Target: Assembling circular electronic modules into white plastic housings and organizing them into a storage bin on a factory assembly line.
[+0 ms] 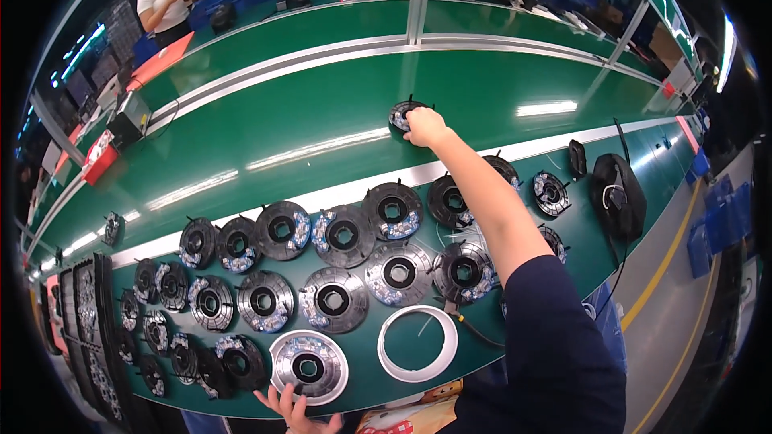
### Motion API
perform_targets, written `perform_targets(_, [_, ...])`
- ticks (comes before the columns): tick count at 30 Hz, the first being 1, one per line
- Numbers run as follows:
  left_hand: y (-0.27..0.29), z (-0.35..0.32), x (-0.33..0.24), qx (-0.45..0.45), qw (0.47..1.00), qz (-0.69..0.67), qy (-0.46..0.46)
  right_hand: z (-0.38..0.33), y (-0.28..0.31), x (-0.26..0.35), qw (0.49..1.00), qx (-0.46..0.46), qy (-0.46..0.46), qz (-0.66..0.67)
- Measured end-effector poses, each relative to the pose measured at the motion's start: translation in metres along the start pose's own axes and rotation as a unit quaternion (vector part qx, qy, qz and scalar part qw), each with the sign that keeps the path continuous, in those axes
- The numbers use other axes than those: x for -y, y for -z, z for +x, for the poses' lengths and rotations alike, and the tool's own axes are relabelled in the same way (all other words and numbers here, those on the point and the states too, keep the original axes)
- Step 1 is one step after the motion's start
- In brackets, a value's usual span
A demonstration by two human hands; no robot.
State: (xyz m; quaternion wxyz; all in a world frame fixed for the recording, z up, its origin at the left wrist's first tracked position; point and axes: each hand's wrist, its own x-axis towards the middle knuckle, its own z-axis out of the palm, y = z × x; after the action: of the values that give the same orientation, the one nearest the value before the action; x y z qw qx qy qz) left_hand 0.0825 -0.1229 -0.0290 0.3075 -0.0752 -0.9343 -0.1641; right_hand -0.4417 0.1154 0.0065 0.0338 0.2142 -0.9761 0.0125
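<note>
Stretched far forward over the green conveyor belt, my right hand [427, 127] is closed on a black round disc part [398, 115] with small circuit boards on it. Low in the picture, my left hand [299, 414] has its fingers spread, at the near edge of a white ring with a disc part [309, 367] seated inside. Whether those fingertips touch the rim is hard to tell. To the right lies another white ring [383, 345], with the green table showing through its middle. Rows of similar black disc parts [333, 299] cover the table, several partly hidden by my right arm.
Black trays [84, 305] holding circuit boards stand at the left end. A black bag [618, 197] and a cable lie on the right; a tool with a black-and-yellow cord [474, 329] rests among the discs. Beyond the metal frame, other people [165, 2] handle black parts.
</note>
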Motion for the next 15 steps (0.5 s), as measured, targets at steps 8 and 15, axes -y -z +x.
perform_targets(8, [0.012,0.035,-0.004,-0.325,0.94,-0.064,0.084,-0.045,0.061,0.05,0.991,-0.076,0.091,0.061])
perform_targets(15, [0.013,0.108,-0.068,-0.152,0.467,-0.84,0.231,-0.289,0.14,0.175,0.801,-0.292,0.499,0.156])
